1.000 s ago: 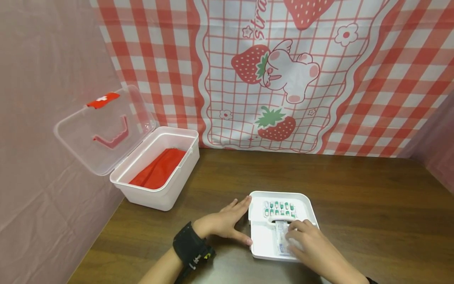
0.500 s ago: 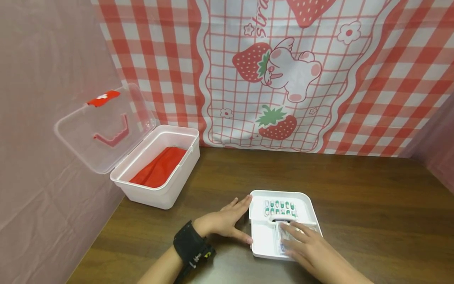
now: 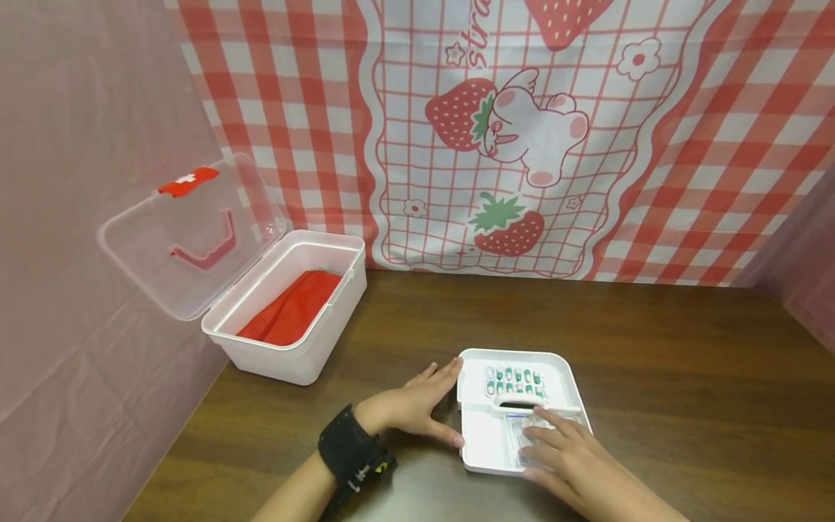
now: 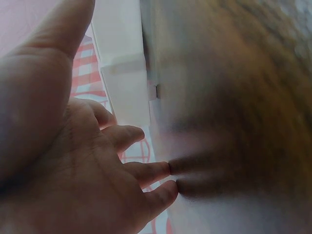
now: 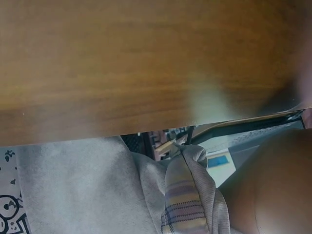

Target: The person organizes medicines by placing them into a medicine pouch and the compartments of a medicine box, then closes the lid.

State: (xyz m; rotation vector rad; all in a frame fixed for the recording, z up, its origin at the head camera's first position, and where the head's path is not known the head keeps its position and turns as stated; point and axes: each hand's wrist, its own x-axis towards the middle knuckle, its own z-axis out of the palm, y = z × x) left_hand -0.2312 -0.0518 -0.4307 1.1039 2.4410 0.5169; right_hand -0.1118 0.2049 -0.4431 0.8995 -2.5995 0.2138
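In the head view a white divided tray (image 3: pixel 479 442) lies on the table. My left hand (image 3: pixel 414 409) has its thumb and fingers spread, their tips at the tray's left side. The left wrist view shows this hand (image 4: pixel 83 156) beside the tray's pale side wall (image 4: pixel 124 73). A blister pack of green-and-white capsules (image 3: pixel 514 382) sits in the far compartment. Beyond the divider's handle (image 3: pixel 520 400), on the near side, lies a clear plastic packet (image 3: pixel 515 435). My right hand (image 3: pixel 570 464) reaches over that packet with loosely extended fingers, partly covering it.
At the left stands a white box (image 3: pixel 333 319) with red fabric (image 3: pixel 293 308) inside and its clear lid (image 3: pixel 196 239) tipped back. A checked cloth (image 3: pixel 313 145) hangs behind the table (image 3: pixel 685 377). The right wrist view shows the table's edge and clothing (image 5: pixel 83 190).
My right hand has moved slightly right, its bunched fingers spreading out. The packet's far end no longer shows in the handle slot and lies nearer me. The left hand stays in place.
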